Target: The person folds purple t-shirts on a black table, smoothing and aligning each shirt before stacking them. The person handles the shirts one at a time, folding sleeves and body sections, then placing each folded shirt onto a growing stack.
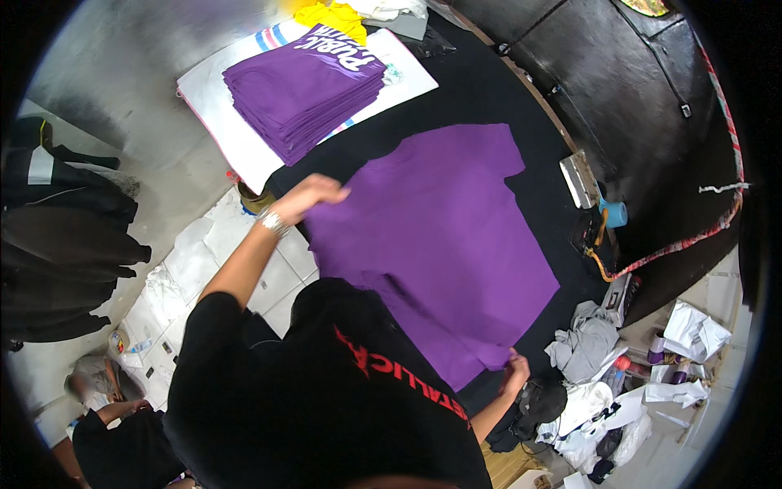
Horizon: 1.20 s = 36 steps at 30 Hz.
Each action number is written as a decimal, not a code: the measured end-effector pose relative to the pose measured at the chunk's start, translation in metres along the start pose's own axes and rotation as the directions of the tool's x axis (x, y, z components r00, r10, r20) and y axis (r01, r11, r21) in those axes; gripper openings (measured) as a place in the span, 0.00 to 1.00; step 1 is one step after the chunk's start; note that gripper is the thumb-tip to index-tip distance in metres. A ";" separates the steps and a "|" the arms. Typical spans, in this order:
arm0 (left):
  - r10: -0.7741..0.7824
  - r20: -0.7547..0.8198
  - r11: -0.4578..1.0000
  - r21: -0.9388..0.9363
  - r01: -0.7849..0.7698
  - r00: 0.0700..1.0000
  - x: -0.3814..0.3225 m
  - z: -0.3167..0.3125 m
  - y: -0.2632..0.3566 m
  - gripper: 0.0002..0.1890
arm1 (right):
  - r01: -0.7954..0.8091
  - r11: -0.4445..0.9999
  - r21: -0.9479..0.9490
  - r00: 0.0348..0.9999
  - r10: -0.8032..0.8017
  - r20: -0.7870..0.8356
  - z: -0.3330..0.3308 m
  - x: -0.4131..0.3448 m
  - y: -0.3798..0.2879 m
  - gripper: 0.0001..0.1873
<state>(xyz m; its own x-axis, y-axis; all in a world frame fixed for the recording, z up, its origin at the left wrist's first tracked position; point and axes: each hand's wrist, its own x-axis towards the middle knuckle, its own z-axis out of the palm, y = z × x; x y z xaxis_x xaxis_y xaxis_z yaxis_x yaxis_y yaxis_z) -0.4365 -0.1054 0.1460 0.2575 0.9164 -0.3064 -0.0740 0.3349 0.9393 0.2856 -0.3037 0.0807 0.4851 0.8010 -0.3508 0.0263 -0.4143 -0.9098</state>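
Observation:
A purple T-shirt [440, 232] lies spread on a table covered in black cloth [537, 183], with a raised crease near my body. My left hand [314, 194], a metal watch at its wrist, is at the shirt's upper left edge; it is slightly blurred, and its fingers appear closed on the fabric. At the lower right, my right hand [515, 371] pinches the shirt's hem corner. Beyond the left hand, a stack of folded purple T-shirts [305, 98] with white lettering on the top one rests on a white board [201, 91].
Yellow cloth [333, 21] lies behind the stack. A metal box [579, 178] and blue cup [614, 214] stand along the table's far right edge. Grey cloth [583, 342] and crumpled white material lie at lower right. Dark garments [67, 244] hang left; other people are at lower left.

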 end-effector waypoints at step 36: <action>0.088 -0.091 0.633 0.774 0.015 0.992 0.137 -0.021 -0.063 0.09 | 0.000 0.699 -0.715 0.889 -0.328 -0.319 0.060 0.004 0.047 0.22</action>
<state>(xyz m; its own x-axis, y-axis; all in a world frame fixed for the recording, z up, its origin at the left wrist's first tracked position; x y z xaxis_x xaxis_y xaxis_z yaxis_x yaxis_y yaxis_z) -0.4164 0.0036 0.0412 0.1614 0.9585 -0.2351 0.7026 0.0557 0.7094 0.2362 -0.2940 0.0229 0.7019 0.7100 0.0569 0.6439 -0.5983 -0.4768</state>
